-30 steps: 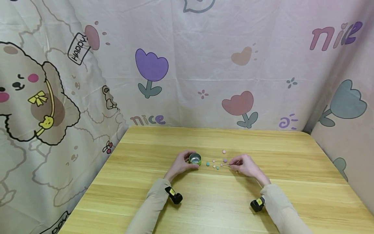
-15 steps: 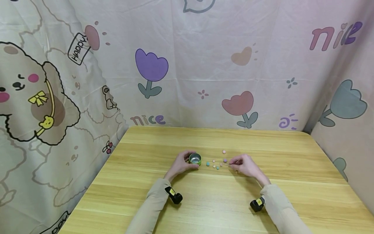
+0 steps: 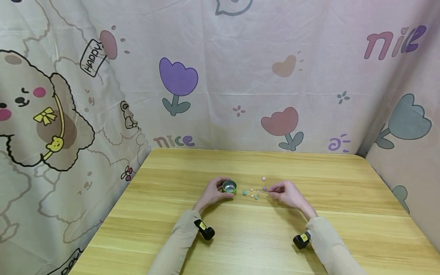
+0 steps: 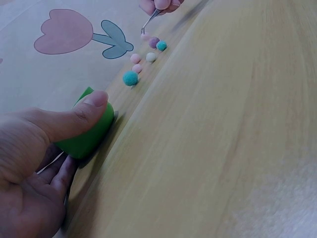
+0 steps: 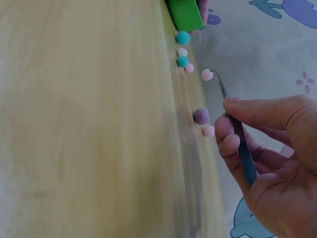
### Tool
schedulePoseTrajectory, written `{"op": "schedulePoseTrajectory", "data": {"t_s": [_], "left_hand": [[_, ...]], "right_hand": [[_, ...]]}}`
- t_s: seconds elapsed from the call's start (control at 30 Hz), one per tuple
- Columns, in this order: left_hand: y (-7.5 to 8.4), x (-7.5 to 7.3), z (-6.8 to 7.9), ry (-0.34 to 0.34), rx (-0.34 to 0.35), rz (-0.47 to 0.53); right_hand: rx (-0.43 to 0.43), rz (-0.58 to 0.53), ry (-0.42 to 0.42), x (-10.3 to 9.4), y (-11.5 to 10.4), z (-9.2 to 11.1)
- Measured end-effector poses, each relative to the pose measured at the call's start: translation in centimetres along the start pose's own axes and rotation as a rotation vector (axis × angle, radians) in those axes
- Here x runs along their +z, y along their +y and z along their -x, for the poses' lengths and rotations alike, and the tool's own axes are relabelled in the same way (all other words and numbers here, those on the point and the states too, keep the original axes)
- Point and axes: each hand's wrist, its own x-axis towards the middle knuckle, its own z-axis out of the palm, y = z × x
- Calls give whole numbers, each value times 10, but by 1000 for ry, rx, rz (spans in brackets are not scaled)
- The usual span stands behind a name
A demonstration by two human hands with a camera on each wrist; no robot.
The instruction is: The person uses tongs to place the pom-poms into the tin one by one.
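Observation:
My left hand (image 3: 213,191) holds a small round green tin (image 4: 91,135), thumb on one side and fingers on the other. Its top faces up and its shiny inside shows in the head view. Between thumb and fingers of my right hand (image 3: 288,194) is a pair of metal tweezers (image 5: 242,148) with bent tips. A pale pink pom-pom (image 5: 207,75) is pinched in those tips, raised above the tabletop. Nearest the tin lies a larger teal pom-pom (image 5: 183,37). A white pom-pom (image 3: 252,196), a smaller teal pom-pom (image 3: 256,198) and a pink pom-pom (image 3: 251,189) lie close by.
Beside the right fingertips is a purple pom-pom (image 5: 201,116); another pink pom-pom (image 3: 263,178) lies farther back. The wooden table (image 3: 240,244) ends at a printed cloth backdrop (image 3: 233,76). Each sleeve carries a black wrist camera (image 3: 205,231).
The right hand has raised the pink pom-pom in the tweezers and shifted slightly left and away from the body. The left hand and the tin have stayed in place.

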Motion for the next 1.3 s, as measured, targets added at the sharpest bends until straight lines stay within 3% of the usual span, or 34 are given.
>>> {"op": "schedulePoseTrajectory", "data": {"t_s": [0.1, 0.23, 0.47, 0.9, 1.13, 1.3], "left_hand": [[-15, 3, -6, 13, 0, -2], [-22, 4, -8, 33, -1, -8], [-18, 3, -6, 31, 2, 17], [-18, 2, -6, 8, 9, 23], [17, -4, 9, -26, 23, 18], [19, -4, 10, -22, 23, 19]], "right_hand": [[-6, 2, 5, 0, -3, 1], [-42, 4, 11, 1, -6, 1], [-104, 15, 35, 4, -9, -1], [-116, 1, 91, 14, -20, -5], [-155, 2, 102, 20, -23, -10], [-148, -15, 96, 24, -27, -13]]}}
